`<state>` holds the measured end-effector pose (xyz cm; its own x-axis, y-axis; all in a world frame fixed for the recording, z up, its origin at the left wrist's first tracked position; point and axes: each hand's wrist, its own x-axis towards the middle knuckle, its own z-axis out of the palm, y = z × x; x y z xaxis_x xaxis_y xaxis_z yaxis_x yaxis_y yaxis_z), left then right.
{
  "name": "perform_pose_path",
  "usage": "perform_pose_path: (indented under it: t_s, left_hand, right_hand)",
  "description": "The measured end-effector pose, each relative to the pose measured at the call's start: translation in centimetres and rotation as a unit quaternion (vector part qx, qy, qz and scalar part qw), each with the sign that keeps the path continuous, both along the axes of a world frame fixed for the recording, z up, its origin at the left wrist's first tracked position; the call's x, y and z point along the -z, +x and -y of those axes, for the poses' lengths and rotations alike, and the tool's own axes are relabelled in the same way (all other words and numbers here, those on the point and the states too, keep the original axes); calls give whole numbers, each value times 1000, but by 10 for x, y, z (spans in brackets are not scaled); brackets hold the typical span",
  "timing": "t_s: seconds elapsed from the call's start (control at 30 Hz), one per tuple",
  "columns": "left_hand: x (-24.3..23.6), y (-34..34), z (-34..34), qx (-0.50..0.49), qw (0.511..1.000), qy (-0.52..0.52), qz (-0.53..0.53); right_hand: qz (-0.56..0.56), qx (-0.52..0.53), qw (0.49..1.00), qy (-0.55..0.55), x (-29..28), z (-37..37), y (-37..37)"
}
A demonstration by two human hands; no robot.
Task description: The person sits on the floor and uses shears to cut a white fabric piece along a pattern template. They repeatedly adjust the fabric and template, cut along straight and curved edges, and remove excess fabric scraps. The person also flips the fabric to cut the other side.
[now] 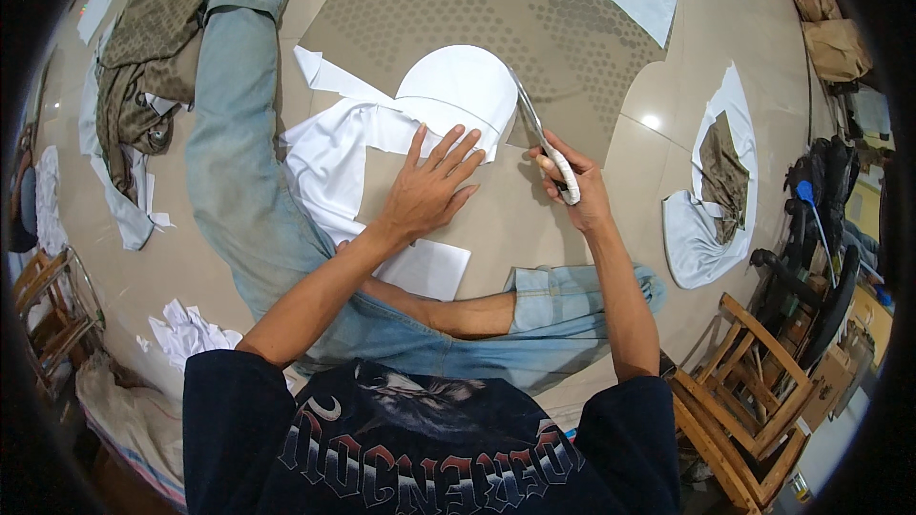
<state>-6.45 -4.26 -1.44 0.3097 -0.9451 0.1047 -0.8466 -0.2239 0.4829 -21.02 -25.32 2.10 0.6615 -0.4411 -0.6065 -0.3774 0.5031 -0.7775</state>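
Observation:
My left hand [431, 186] lies flat with its fingers spread, pressing on white cloth [329, 148] at the lower edge of a white rounded piece [456, 81]. Whether that piece is paper or cloth I cannot tell. In my right hand [584, 189] is a pair of scissors [565, 170] with a white-wrapped handle. Its blades run up along the right edge of the rounded piece. How far the blades are apart is hard to see. Beyond lies a large grey-brown fabric panel [582, 57] with a dark hexagon pattern, partly under the white piece.
My jeans-clad legs [234, 124] frame the tiled floor. Patterned cloth [143, 48] is heaped at far left; white scraps [191, 332] lie at near left. A square white sheet [425, 269] sits near my shin. On the right are a cut-out cloth [720, 181] and wooden frames [749, 381].

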Motion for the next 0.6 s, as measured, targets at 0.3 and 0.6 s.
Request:
perform_pose_path:
  t_s: [0.3, 0.6]
  left_hand:
    - [1, 1, 0, 4, 1000, 5, -13]
    - [1, 2, 2, 3, 1000, 1, -3]
  right_hand:
    - [-16, -46, 999, 5, -4, 25, -1]
    - [-15, -107, 994, -7, -3, 56, 20]
